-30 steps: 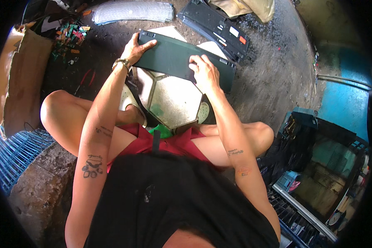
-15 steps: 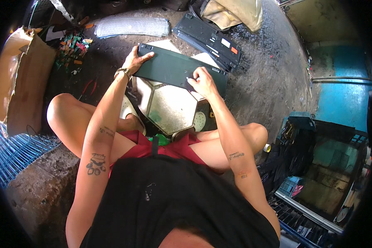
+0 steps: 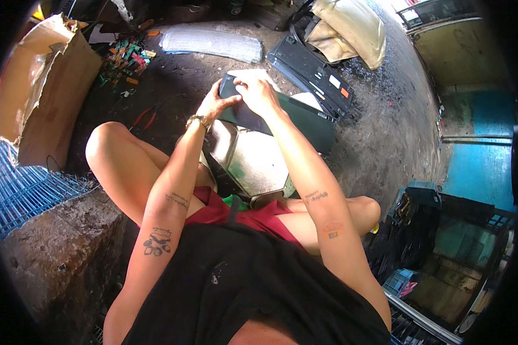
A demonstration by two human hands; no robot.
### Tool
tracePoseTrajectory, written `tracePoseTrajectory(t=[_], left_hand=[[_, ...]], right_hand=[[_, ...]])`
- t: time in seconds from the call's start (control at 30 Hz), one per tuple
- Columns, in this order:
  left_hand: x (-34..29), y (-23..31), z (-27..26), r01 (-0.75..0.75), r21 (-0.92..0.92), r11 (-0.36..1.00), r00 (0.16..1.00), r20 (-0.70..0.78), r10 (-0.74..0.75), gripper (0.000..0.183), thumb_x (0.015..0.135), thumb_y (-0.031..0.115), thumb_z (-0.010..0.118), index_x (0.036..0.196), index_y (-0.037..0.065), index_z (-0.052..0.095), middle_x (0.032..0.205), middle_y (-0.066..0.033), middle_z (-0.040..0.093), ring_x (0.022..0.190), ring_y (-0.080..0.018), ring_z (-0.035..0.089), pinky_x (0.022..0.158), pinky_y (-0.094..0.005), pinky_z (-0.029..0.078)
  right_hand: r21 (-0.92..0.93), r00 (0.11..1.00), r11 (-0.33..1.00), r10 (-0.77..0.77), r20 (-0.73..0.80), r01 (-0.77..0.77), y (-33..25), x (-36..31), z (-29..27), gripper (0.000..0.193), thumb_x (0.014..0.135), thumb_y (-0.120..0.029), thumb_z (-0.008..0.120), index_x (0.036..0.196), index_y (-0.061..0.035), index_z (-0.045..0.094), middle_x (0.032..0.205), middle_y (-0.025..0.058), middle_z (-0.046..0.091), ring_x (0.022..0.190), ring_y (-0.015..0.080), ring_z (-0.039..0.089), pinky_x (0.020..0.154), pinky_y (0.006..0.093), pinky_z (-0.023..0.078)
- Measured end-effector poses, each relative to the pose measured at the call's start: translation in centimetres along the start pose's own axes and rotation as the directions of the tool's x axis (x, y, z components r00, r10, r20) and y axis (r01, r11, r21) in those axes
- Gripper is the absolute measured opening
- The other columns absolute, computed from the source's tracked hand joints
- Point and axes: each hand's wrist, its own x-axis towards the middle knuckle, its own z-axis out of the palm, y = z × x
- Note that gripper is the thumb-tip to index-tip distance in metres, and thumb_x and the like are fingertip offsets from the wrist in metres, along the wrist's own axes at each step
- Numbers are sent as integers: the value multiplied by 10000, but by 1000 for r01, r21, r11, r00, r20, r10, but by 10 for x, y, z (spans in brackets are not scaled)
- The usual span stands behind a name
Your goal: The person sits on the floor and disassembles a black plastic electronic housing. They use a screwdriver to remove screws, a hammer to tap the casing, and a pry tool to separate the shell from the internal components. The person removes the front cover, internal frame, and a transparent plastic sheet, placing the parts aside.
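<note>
A long dark keyboard [image 3: 305, 123], its flat underside apparently facing up, lies across a pale stool or table top with a hexagonal panel [image 3: 256, 158]. My left hand [image 3: 214, 103] grips its left end, with the thumb over the top surface. Above that same end, my right hand [image 3: 259, 95] is closed, fingers bent together near the far left corner. Whatever these fingers hold, if anything, is hidden. The keyboard's middle is partly covered by my right hand and wrist.
Stacked dark keyboards [image 3: 313, 77] lie beyond, beside a beige sack [image 3: 348, 31]. A bundle of clear plastic sheets [image 3: 210, 43] is at the back. Red-handled pliers [image 3: 144, 117], coloured scraps [image 3: 129, 60] and a cardboard box [image 3: 57, 106] are at left. Blue crates [image 3: 402, 282] stand at right.
My right hand has moved left along the keyboard, from its right half to the far left corner. My left hand keeps its grip at the left end. The whole view has shifted slightly.
</note>
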Motion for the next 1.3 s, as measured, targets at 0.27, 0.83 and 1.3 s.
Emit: tracePoseTrajectory(t=[0.27, 0.83, 1.3], left_hand=[[26, -50, 1, -120, -156, 980, 992, 8, 123, 1004, 787, 343, 913, 1575, 50, 365, 1430, -196, 589, 1280, -273, 581, 1092, -381, 472], [13, -34, -2, -208, -353, 912, 971, 41, 237, 794, 838, -64, 719, 1547, -23, 364, 1430, -143, 571, 1234, -226, 607, 1013, -340, 543], [-24, 36, 8, -248, 778, 577, 856, -102, 507, 378, 883, 244, 789, 1240, 130, 734, 1300, -130, 633, 1107, -337, 591, 981, -440, 494]], right_hand=[[-126, 997, 989, 80, -20, -82, -10, 29, 32, 200, 941, -270, 670, 1101, -160, 719, 1135, 105, 679, 1024, 338, 692, 893, 476, 548], [-135, 994, 987, 92, 63, -83, -9, 26, 35, 279, 941, -249, 585, 1178, -111, 634, 1239, 202, 583, 1055, 406, 672, 893, 543, 548], [484, 821, 759, 555, -131, -436, 32, -119, -52, 191, 948, -136, 692, 1115, -86, 613, 852, 45, 650, 669, 149, 627, 564, 313, 518]])
